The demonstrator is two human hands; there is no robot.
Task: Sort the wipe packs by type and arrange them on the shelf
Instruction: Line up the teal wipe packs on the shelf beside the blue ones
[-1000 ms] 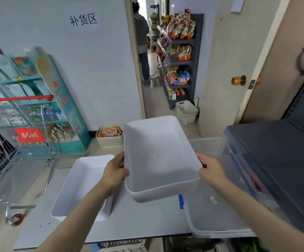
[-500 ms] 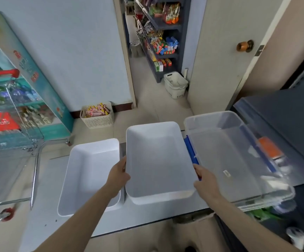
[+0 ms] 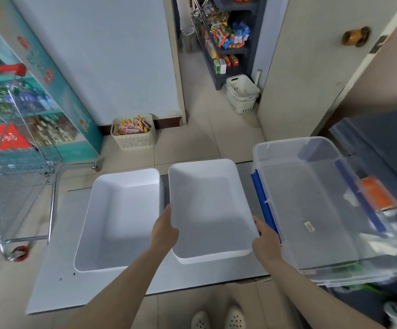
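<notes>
Two empty white plastic bins stand side by side on a low grey table (image 3: 57, 288). My left hand (image 3: 164, 230) grips the left rim of the right-hand bin (image 3: 209, 210), and my right hand (image 3: 265, 238) grips its right rim near the front corner. The left-hand bin (image 3: 119, 219) sits untouched beside it. To the right lies a clear lid (image 3: 316, 210) with a blue latch over a storage box; an orange wipe pack (image 3: 376, 193) and other packs show blurred through it.
A shopping cart (image 3: 14, 162) with a red handle stands at the left by a teal display shelf (image 3: 50, 74). A cream basket (image 3: 133, 136) of snacks sits against the wall. A doorway leads to a stocked grey shelf (image 3: 226, 36) and stacked baskets (image 3: 242, 93). My shoes (image 3: 218, 318) are below.
The right-hand bin came down from in front of me onto the table beside the other bin. My view tilted downward. Both hands stayed on the bin's rims.
</notes>
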